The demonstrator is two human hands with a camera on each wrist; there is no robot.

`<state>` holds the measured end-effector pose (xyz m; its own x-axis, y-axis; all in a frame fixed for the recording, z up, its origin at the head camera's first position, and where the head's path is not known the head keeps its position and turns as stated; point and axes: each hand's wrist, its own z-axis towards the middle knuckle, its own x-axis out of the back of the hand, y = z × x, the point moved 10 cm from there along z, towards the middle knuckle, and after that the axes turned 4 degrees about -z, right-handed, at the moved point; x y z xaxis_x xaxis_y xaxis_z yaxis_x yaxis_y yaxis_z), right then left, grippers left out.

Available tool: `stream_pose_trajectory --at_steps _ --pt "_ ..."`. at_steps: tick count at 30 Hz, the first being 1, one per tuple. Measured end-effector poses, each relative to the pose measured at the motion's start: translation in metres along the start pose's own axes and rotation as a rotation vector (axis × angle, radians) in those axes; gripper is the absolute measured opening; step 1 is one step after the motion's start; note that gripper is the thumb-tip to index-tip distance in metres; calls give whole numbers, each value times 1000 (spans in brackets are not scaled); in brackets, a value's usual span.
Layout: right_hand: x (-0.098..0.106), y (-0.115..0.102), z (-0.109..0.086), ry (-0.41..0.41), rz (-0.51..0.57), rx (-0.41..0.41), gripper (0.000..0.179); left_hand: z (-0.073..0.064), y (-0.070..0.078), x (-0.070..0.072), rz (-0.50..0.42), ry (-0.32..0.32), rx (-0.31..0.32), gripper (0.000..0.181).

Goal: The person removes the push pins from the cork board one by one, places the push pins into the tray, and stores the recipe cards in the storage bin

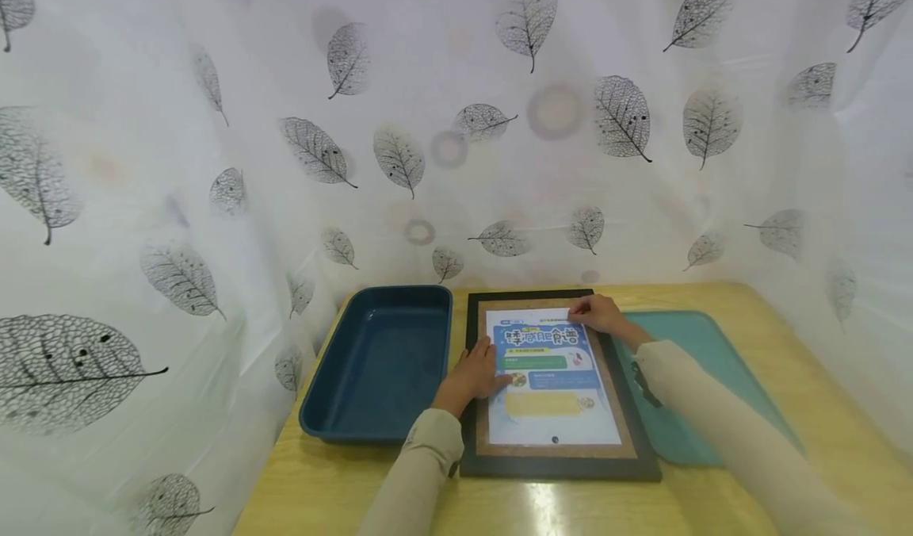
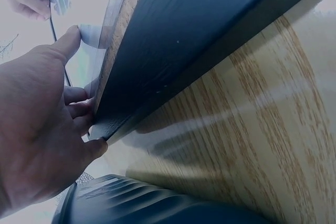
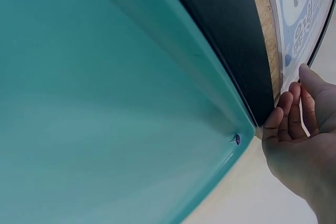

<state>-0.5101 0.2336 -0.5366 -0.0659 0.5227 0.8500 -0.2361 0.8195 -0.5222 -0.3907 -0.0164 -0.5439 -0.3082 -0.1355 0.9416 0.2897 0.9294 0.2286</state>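
Observation:
A printed sheet (image 1: 552,429) in a clear plastic cover lies on a cork board (image 1: 481,433) with a black frame (image 1: 559,466). A small dark round pin head (image 1: 555,439) shows at the sheet's bottom middle. My left hand (image 1: 472,373) rests on the left side of the board, fingers spread, thumb on the sheet; in the left wrist view this hand (image 2: 44,114) lies over the frame's edge. With thumb and fingertips, my right hand (image 1: 601,314) pinches at the sheet's top right corner. Whether something small sits between those fingertips (image 3: 304,72) is hidden.
To the left of the board stands a deep dark blue tray (image 1: 378,290). A teal tray (image 1: 702,361) lies to the right, partly under my right forearm, with a pushpin (image 3: 237,139) in its corner. Leaf-printed curtains (image 1: 442,187) enclose the wooden table (image 1: 492,508).

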Motion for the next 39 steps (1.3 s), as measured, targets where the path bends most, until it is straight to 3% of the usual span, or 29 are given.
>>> stream_pose_trajectory --at_steps 17,25,33,39 --pt "2 -1 -11 -21 11 -2 12 1 0 -2 -13 4 -10 83" --pt "21 -16 -26 23 36 113 8 3 -2 -2 -25 3 -5 83" --pt "27 -7 -31 12 29 42 13 1 -3 -1 -43 0 4 83" --pt "35 -6 -40 50 1 121 11 1 -1 -2 -40 -1 -2 83"
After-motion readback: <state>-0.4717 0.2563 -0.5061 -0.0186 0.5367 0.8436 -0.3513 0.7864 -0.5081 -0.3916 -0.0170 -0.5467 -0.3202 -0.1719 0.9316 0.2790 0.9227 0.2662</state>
